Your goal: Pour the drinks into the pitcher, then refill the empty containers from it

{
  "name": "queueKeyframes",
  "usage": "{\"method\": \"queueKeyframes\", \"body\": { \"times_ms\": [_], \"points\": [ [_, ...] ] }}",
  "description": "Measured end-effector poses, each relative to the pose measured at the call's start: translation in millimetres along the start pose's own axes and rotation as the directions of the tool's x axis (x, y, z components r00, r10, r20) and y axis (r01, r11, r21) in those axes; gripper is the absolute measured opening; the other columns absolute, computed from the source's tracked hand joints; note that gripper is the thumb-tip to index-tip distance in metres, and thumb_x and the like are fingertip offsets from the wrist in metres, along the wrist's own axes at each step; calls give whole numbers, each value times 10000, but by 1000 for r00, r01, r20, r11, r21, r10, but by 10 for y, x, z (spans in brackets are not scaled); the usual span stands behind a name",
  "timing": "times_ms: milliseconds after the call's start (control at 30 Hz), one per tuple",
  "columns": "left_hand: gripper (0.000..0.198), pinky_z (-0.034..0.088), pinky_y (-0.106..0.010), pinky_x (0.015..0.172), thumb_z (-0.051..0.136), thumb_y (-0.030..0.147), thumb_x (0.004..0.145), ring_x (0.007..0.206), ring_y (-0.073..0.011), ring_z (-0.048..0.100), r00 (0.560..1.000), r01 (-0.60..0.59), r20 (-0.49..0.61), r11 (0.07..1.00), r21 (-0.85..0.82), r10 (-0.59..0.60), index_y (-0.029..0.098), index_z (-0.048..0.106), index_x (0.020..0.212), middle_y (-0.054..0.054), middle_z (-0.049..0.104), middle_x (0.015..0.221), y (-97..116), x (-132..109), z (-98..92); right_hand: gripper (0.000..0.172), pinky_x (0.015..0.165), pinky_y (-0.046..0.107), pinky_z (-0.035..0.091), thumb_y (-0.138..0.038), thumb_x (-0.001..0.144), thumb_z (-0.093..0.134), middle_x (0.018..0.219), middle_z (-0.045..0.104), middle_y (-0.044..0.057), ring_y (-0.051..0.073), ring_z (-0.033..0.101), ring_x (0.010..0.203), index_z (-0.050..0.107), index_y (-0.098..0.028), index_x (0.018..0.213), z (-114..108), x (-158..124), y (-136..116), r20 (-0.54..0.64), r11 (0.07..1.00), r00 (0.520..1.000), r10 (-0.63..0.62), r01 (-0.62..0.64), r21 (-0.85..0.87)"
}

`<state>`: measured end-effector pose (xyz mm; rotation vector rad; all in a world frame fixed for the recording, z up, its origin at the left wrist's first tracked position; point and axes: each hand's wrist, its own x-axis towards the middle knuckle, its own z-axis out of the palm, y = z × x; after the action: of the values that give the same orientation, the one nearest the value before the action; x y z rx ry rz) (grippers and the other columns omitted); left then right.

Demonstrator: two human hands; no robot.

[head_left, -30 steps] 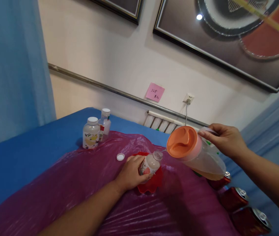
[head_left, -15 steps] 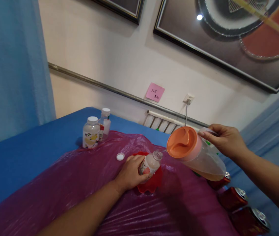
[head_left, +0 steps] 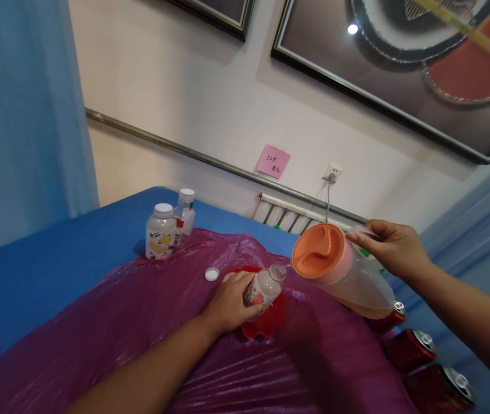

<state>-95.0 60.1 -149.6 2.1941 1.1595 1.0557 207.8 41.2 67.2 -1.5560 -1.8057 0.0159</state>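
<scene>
My left hand [head_left: 230,302] is wrapped round a clear bottle [head_left: 266,286] with a fruit label and no cap on its mouth. The bottle leans to the right over a red scalloped dish [head_left: 266,325]. By its handle my right hand [head_left: 394,247] holds a clear pitcher [head_left: 361,287] with an orange lid, tipped to the left and part filled with pale liquid. The lid's edge is close to the bottle's mouth, and a thin trickle seems to show between them. A white cap [head_left: 211,274] lies left of the bottle.
Two capped bottles, a wide one [head_left: 161,233] and a slimmer one [head_left: 186,213], stand at the back left. Several red cans [head_left: 409,348] line the right side. Purple plastic sheeting [head_left: 141,322] covers part of the blue surface [head_left: 55,276]. A wall socket [head_left: 332,172] holds a plug.
The pitcher has tipped slightly further left, and a thin trickle now seems to show at its lid. My left hand and the bottle have hardly moved.
</scene>
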Motion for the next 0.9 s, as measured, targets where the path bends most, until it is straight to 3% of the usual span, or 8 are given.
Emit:
{"method": "queueKeyframes", "body": {
  "times_ms": [300,900],
  "points": [
    [505,433,-435,1023,841,393,733,1063,-286,648,1000,6,8,1000,1,-6,252,671,1187,-43,736,1165,4,6,-6,635,458,249,286,-817,670,744,534,434,-23,118,387,514,597,-208,567,36,-18,-7,19,998,1000,7,-8,64],
    [492,437,-432,998,828,413,734,1064,-293,652,1000,7,3,1000,10,-7,257,683,1178,-43,740,1165,2,2,2,636,450,253,269,-815,687,731,531,405,-29,115,363,507,567,-215,552,17,-12,12,-1,1000,1000,0,0,26]
  ]
}}
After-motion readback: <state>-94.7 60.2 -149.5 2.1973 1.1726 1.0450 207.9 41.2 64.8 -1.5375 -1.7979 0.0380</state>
